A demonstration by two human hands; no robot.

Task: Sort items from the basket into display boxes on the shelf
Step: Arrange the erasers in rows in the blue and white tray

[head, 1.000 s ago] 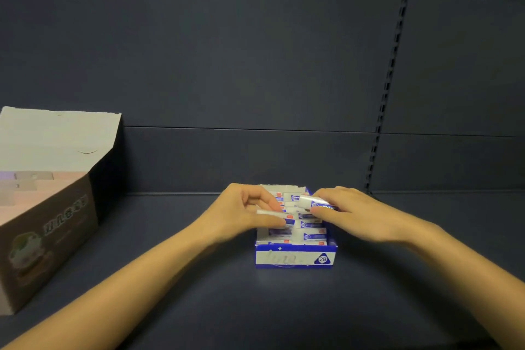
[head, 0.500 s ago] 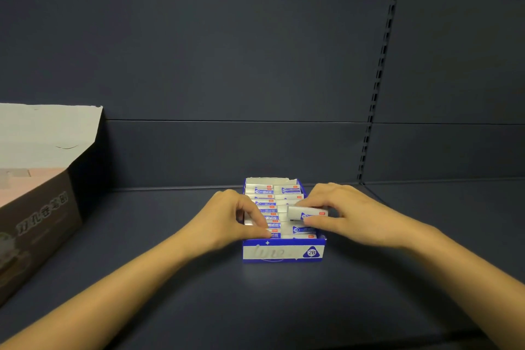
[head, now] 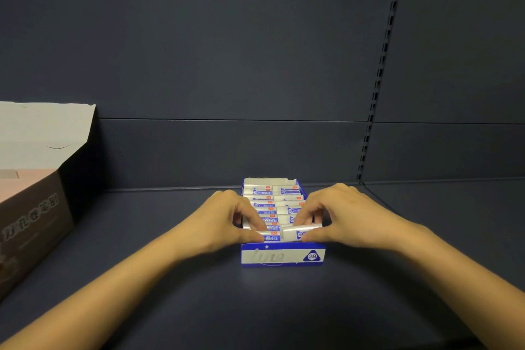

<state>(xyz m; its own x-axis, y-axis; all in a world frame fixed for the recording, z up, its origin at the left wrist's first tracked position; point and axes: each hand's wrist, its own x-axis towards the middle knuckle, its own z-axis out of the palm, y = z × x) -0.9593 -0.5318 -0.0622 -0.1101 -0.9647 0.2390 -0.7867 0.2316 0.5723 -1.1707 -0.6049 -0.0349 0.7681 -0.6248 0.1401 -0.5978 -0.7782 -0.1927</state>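
A small blue and white display box (head: 282,257) marked 2B stands on the dark shelf, filled with two rows of several white erasers in blue sleeves (head: 272,193). My left hand (head: 224,221) pinches an eraser (head: 268,236) at the front of the left row. My right hand (head: 343,216) pinches another eraser (head: 295,233) at the front of the right row, just above the box's front wall. The basket is out of view.
A large brown cardboard box (head: 34,207) with its flap raised stands at the left edge of the shelf. The dark back panel (head: 255,65) rises behind, with a slotted upright (head: 377,88) at the right. The shelf surface (head: 284,307) extends toward me.
Both hands have brought their erasers from the middle of the box to its front row and lowered them. The camera has shifted a little right.
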